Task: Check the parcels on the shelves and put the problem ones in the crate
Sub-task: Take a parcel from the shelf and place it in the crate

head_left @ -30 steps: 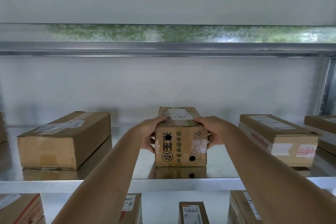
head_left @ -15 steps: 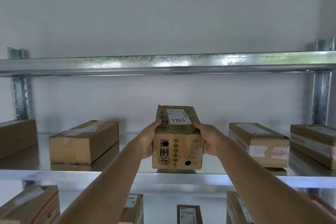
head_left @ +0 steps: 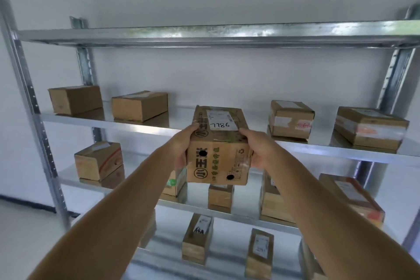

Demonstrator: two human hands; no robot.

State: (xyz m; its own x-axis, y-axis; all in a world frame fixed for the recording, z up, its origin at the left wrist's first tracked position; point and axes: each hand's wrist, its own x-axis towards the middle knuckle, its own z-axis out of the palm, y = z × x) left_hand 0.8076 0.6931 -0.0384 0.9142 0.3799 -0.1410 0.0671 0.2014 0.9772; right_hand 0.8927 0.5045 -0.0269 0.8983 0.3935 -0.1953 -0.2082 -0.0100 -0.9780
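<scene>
I hold a brown cardboard parcel (head_left: 219,150) in the air in front of the metal shelving (head_left: 141,124). It has green print, two black dots on its front and a white label marked 7786 on top. My left hand (head_left: 185,145) grips its left side and my right hand (head_left: 258,149) grips its right side, thumbs on the top edge. No crate is in view.
Other parcels sit on the shelves: two at the upper left (head_left: 76,99) (head_left: 139,105), two taped ones at the upper right (head_left: 291,119) (head_left: 369,128), several on the two lower shelves. An upright post (head_left: 34,107) stands at the left, with bare floor beside it.
Both hands have lifted the 7786 parcel off the shelf and drawn it back toward me. The view has pulled away, so more shelves and parcels show.
</scene>
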